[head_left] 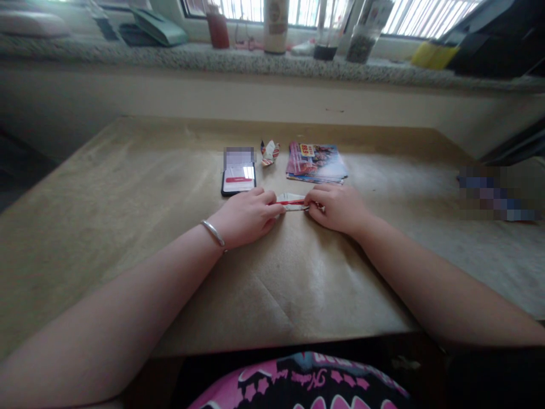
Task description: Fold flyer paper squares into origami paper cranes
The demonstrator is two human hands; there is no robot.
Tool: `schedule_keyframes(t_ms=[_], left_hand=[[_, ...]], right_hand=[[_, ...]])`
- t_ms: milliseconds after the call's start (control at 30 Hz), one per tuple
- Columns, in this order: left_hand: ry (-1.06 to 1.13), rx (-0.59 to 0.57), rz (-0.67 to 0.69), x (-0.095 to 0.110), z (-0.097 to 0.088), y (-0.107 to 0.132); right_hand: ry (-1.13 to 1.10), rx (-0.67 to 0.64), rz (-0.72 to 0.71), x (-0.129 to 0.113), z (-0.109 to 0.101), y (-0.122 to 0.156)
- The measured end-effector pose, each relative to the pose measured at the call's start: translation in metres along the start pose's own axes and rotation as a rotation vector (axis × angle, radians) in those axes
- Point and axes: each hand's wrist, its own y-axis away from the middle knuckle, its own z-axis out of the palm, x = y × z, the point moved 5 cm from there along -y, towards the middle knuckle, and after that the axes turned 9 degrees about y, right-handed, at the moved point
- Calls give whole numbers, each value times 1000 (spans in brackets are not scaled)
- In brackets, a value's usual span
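A narrow folded strip of white and red printed paper [293,201] lies on the table between my hands. My left hand [251,216], with a silver bangle on its wrist, pinches the strip's left end. At the other end, the fingers of my right hand [336,207] are closed on the paper and hide part of it. Just beyond my left hand is a phone [239,180] with a lit screen, its upper part blurred out. Past my right hand rests a stack of printed paper sheets [317,162]. A small folded paper piece [269,153] stands between phone and stack.
The table [128,199] has a tan cover with creases near its front edge. Another item [498,193], blurred out, lies at the right. Behind the table, a speckled stone windowsill [238,58] carries several bottles and jars, a yellow object [434,55] and a light green item [159,27].
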Motion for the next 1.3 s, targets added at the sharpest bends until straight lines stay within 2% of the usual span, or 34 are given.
schedule_keyframes(t_ms=[133,300,400,533,733,833,1033,1300], left_hand=[[-1,0,-7,1,-3,-1],[4,16,-33,-2,-3,-1],[16,60,-42,-4,-1,0],[20,60,-76,-8,3,0],[30,74,-36,-7,4,0],[50,71,11,-3,5,-1],[124,57,-19,-1,5,-2],[217,102,-27,-4,2,-2]], right_hand=[[-40,70,53,2,2,-2],[-115,-12,-7,-2,6,-4],[-153,8,-65,-5,4,-4],[-209,51,-158,-9,2,-4],[-282,52,2,1,14,-5],[-294,22,0,3,18,-6],[-256,110,-74,2,14,-7],[-144,140,-251,-5,9,-3]])
